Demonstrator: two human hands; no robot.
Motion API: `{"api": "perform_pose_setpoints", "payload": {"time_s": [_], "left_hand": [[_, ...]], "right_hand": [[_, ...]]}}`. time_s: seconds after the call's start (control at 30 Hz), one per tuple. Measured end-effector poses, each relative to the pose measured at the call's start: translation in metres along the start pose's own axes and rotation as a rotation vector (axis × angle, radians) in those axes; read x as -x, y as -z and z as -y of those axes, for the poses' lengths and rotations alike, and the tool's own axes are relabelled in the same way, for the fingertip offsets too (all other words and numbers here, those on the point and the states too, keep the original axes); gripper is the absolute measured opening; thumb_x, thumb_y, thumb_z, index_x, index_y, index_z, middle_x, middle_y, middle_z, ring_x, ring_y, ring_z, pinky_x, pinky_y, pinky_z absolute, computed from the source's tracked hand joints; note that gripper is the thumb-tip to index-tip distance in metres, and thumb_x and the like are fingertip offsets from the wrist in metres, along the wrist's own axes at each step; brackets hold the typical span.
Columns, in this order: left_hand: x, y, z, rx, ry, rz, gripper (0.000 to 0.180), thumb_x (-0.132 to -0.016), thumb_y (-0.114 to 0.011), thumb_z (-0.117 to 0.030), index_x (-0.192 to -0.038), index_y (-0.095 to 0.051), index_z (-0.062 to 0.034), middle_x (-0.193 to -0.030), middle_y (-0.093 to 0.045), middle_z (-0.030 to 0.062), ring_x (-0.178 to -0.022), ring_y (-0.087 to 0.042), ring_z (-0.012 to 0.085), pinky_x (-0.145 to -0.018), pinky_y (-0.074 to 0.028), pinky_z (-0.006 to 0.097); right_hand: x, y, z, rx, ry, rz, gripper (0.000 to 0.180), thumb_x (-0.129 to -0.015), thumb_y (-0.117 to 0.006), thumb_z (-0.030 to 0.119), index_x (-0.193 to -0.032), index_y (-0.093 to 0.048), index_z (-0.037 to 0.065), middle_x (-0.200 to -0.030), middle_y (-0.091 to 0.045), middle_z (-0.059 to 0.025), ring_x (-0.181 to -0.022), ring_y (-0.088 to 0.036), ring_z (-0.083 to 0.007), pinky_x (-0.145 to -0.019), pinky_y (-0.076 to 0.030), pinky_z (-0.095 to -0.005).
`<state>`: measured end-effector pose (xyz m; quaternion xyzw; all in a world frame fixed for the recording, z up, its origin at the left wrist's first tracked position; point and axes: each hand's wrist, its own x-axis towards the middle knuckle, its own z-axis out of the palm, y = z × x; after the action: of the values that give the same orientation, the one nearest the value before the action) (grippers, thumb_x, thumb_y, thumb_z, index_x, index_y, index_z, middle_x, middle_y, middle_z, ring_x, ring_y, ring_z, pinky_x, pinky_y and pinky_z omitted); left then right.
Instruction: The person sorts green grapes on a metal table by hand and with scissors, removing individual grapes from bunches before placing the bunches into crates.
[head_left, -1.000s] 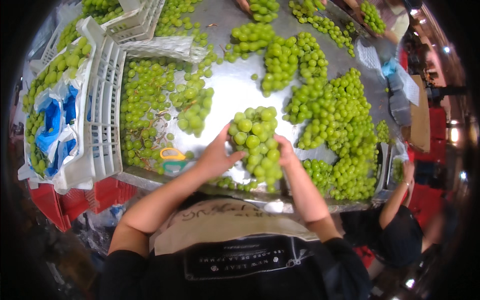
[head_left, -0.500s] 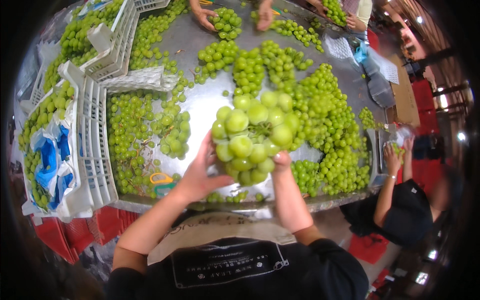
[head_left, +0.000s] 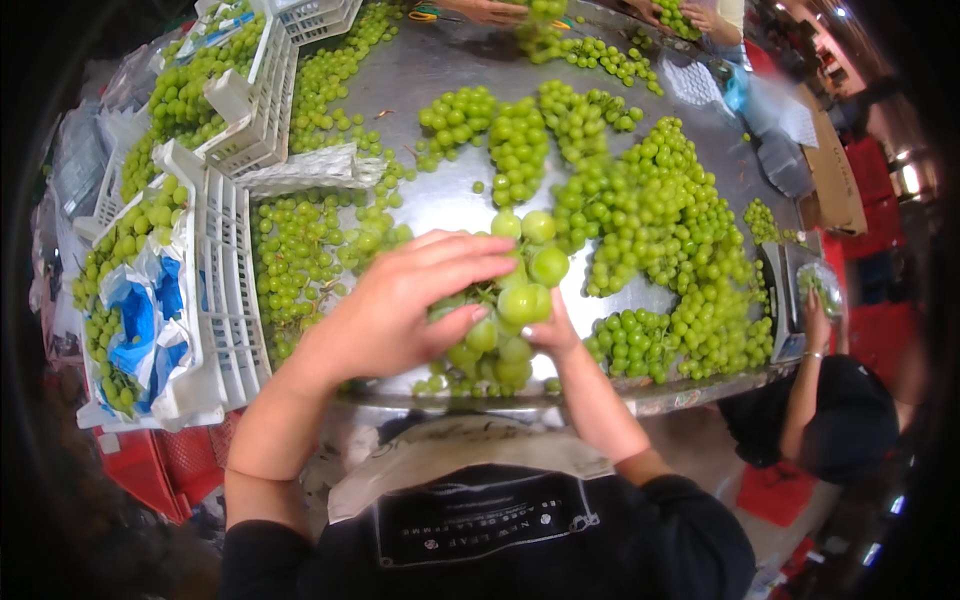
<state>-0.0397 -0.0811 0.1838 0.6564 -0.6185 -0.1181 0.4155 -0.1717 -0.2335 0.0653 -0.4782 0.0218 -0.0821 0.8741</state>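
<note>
A bunch of green grapes (head_left: 525, 300) is held between my two hands, above the near part of the metal table (head_left: 430, 205). My left hand (head_left: 400, 295) reaches over the bunch from the left, its fingers laid across the top and its thumb against the near grapes. On the right side my right hand (head_left: 555, 330) grips the same bunch, thumb in front and the other fingers mostly hidden behind it. Just beyond my hands lie more grape bunches (head_left: 518, 150), and a large heap of grapes (head_left: 690, 240) spreads to the right.
White plastic crates (head_left: 225, 290) with grapes stand at the left. Loose grapes (head_left: 295, 240) and a white foam sheet (head_left: 315, 170) lie beside them. Across the table a co-worker's hand (head_left: 490, 10) is near scissors (head_left: 425, 13). Clear plastic trays (head_left: 785, 160) and a scale (head_left: 795, 295) sit at the right.
My left hand has moved from the bunch's left side up over its top, covering part of it. The bunch sits slightly lower and tilted. Across the table, a co-worker's bunch has shifted.
</note>
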Motion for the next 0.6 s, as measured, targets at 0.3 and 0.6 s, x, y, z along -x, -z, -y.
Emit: {"api": "perform_pose_setpoints", "payload": {"time_s": [0.3, 0.6], "left_hand": [[0.024, -0.008, 0.005, 0.251, 0.017, -0.118, 0.036, -0.073, -0.062, -0.001, -0.109, -0.061, -0.004, -0.11, -0.062, 0.0108, -0.102, -0.059, 0.024, -0.091, -0.046, 0.036], [0.024, -0.013, 0.012, 0.246, 0.145, -0.338, 0.04, -0.076, -0.058, 0.001, -0.116, -0.053, 0.0023, -0.12, -0.056, 0.015, -0.112, -0.053, 0.0255, -0.1, -0.037, 0.037]], "right_hand": [[0.009, 0.004, -0.005, 0.343, 0.215, 0.052, 0.098, -0.058, -0.079, 0.023, -0.136, -0.023, 0.002, -0.132, -0.041, -0.0116, -0.122, -0.041, -0.0229, -0.103, -0.032, -0.0377], [0.008, 0.013, -0.02, -0.181, -0.031, 0.019, 0.089, -0.066, -0.075, 0.027, -0.135, -0.026, 0.001, -0.131, -0.042, -0.0124, -0.117, -0.047, -0.0229, -0.098, -0.039, -0.0375]]}}
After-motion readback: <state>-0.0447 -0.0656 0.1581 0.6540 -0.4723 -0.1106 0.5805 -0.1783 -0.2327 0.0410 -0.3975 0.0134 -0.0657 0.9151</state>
